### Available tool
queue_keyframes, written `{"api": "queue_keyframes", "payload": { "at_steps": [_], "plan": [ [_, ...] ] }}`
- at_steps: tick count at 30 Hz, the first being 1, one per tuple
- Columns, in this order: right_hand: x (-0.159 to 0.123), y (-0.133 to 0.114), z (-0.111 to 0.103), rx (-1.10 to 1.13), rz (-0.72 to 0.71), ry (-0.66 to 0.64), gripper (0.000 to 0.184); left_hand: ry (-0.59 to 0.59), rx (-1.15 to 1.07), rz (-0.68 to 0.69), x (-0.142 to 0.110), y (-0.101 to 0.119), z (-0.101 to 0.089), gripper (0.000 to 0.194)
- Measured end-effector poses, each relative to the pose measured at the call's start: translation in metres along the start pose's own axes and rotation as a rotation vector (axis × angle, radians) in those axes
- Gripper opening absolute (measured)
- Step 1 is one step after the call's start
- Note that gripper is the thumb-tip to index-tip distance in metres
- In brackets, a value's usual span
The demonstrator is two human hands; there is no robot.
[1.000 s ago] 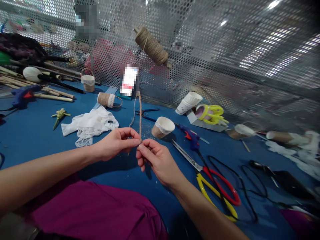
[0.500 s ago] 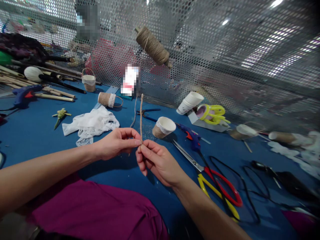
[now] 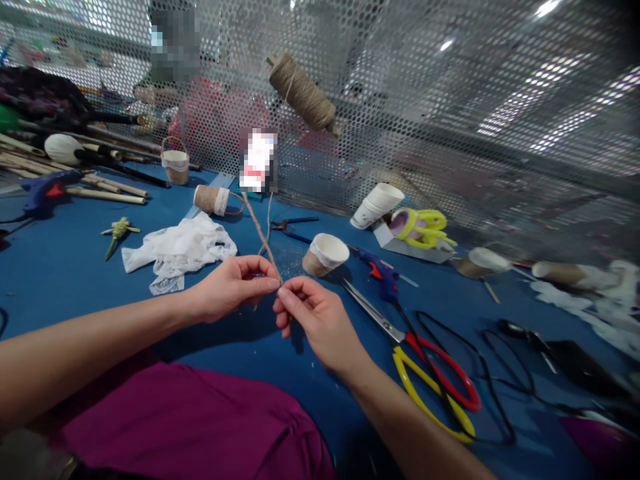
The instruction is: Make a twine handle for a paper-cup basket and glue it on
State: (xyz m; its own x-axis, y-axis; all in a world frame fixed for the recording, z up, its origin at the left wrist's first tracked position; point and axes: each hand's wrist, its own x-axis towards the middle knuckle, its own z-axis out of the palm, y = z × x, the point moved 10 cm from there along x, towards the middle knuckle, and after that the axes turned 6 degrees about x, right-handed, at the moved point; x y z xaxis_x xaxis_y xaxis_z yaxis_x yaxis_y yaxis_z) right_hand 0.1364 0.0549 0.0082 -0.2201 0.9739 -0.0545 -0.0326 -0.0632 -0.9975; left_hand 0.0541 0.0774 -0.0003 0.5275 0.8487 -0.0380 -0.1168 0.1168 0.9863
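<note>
A thin piece of brown twine-wrapped cord [image 3: 261, 233] rises from between my fingertips and leans up to the left. My left hand [image 3: 245, 283] pinches its lower part between thumb and forefinger. Right against those fingertips, my right hand [image 3: 313, 313] pinches the same cord, its other fingers curled; the cord's lower end is mostly hidden behind them. Just beyond my right hand stands a paper cup [image 3: 325, 257] wrapped in twine with a white lace rim. White lace [image 3: 185, 247] lies heaped beyond my left wrist.
Large scissors [image 3: 400, 333] with red and yellow handles lie right of my right hand, beside a blue glue gun [image 3: 380, 270] and its black cord. Pliers [image 3: 287, 227] rest behind the cup. Stacked paper cups [image 3: 377, 203] and a twine spool [image 3: 303, 92] are by the mesh panel [image 3: 430, 113].
The cord's upper end has swung from nearly upright to leaning left. Both hands keep their pinch, fingertips together, almost in the same place.
</note>
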Motion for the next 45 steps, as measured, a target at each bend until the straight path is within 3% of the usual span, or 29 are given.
{"api": "queue_keyframes", "payload": {
  "at_steps": [8,21,28,34,45],
  "plan": [
    [-0.002,0.014,0.02,0.381,0.203,-0.183,0.019,-0.031,-0.048,-0.007,-0.002,0.002,0.003,0.019],
    [-0.006,0.018,0.032,0.554,0.303,-0.289,0.018,-0.063,-0.053,-0.029,-0.002,0.003,0.005,0.021],
    [-0.004,0.017,0.027,0.475,0.239,-0.246,0.018,-0.05,-0.074,-0.045,-0.002,0.003,0.005,0.024],
    [-0.006,0.02,0.032,0.516,0.291,-0.281,0.019,-0.077,-0.063,-0.034,-0.003,0.006,0.007,0.021],
    [-0.001,0.014,0.01,0.302,0.084,-0.026,0.016,0.139,0.375,0.176,-0.006,0.028,-0.007,0.015]
  ]
}}
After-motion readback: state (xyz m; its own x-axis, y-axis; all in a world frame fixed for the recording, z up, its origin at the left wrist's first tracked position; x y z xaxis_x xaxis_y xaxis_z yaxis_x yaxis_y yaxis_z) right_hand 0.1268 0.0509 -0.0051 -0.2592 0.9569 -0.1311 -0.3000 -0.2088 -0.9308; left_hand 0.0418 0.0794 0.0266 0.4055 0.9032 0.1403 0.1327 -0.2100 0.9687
